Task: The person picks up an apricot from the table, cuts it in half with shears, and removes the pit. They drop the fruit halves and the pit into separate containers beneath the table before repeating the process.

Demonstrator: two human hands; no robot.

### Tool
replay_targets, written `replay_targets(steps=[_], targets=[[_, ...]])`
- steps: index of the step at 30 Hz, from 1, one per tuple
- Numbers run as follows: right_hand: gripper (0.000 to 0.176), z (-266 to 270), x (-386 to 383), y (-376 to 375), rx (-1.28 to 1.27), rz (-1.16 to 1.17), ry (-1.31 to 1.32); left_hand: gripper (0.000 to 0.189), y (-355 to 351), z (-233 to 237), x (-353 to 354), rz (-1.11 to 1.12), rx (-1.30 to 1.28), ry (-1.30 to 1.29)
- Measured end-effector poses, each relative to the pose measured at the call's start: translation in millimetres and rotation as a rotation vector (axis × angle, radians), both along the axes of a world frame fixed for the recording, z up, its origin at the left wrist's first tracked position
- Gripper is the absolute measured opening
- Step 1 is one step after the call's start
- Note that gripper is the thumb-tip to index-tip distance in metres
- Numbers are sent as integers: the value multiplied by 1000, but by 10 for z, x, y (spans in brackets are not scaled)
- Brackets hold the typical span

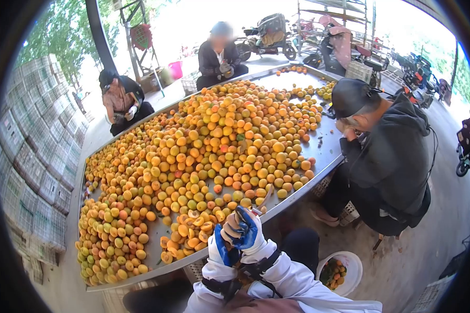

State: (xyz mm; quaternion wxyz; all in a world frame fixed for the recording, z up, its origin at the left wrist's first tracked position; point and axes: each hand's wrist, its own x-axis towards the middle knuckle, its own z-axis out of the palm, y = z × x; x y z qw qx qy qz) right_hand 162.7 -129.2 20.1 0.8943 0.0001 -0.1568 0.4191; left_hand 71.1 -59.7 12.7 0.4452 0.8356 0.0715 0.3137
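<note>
My left hand [222, 249] and my right hand [249, 230], both in blue-coated gloves, are held close together at the near edge of the metal table [297, 194]. Their fingers are curled closed. A small red and white object [256, 211] shows at the right fingertips, too small to name. Anything else between the hands is hidden by the gloves. Just beyond them lie halved apricots [193, 229] showing cut faces. A large heap of whole orange and yellow-green apricots [214, 130] covers much of the table.
A white bucket [354, 271] with apricots and dark bits stands on the floor at my right. One person [386, 156] sits at the right side; two others [121, 99] [220, 57] sit across the table. Stacked crates [36, 156] line the left; scooters [271, 36] stand behind.
</note>
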Motion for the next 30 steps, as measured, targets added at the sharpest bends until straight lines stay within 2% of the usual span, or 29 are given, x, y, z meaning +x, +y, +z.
replay_targets(steps=[2, 4, 6, 8, 10, 12, 13, 14, 16, 18, 19, 20, 22, 23, 24, 26, 27, 28, 30], targets=[[47, -58, -8, 18, -92, -50, 13, 29, 43, -134, -3, -65, -270, 25], [46, -82, 40, 18, -60, -14, -122, 35, 22, 63, -28, -107, -193, -19], [46, -90, 15, 28, 46, 96, -30, 36, -25, 43, -24, -174, -636, -36], [46, -133, 15, 62, 4, 13, -67, 34, 143, -198, 2, -195, -416, 3], [45, -92, 89, 66, 80, -66, -14, 31, 137, -265, 106, -199, -1005, -125], [42, 69, 144, 23, 5, -243, 65, 35, 321, -220, 203, 33, 13, -174], [42, 81, 175, -18, -27, -269, 111, 52, 336, 56, 244, -29, -952, 62], [41, 87, 219, -43, -55, -295, 152, 60, 333, 182, 269, 22, -848, 39], [41, 80, 240, 18, -122, -313, 151, 58, 562, 235, 269, -131, -1060, 94], [35, 99, 182, 68, -848, -472, -114, 57, 642, 271, 258, -105, -1077, 95], [29, 83, 160, 109, -806, -383, -48, 56, 671, 285, 263, -86, -1102, 98], [24, 95, 113, 163, -1031, -372, -81, 56, 707, 240, 285, -87, -1098, 93], [26, -53, 54, 223, -1087, -384, -330, 51, 730, 161, 286, -81, -1005, 30], [27, -105, 22, 220, -1109, -379, -516, 44, 791, 138, 216, -158, -989, 82], [27, -107, -19, 235, -1110, -380, -517, 44, 768, 90, 228, -159, -991, 81], [24, -84, -100, 279, -1208, -429, -713, 44, 680, -40, 283, 20, -575, -78], [22, -52, -132, 262, -1256, -502, -871, 36, 670, 81, 184, 76, -412, 104], [24, -14, -197, 262, -1305, -559, -934, 36, 695, 39, 133, 70, -418, 103], [20, -87, -262, 295, -1346, -658, -1086, 33, 747, -46, 60, 85, -220, 115]])
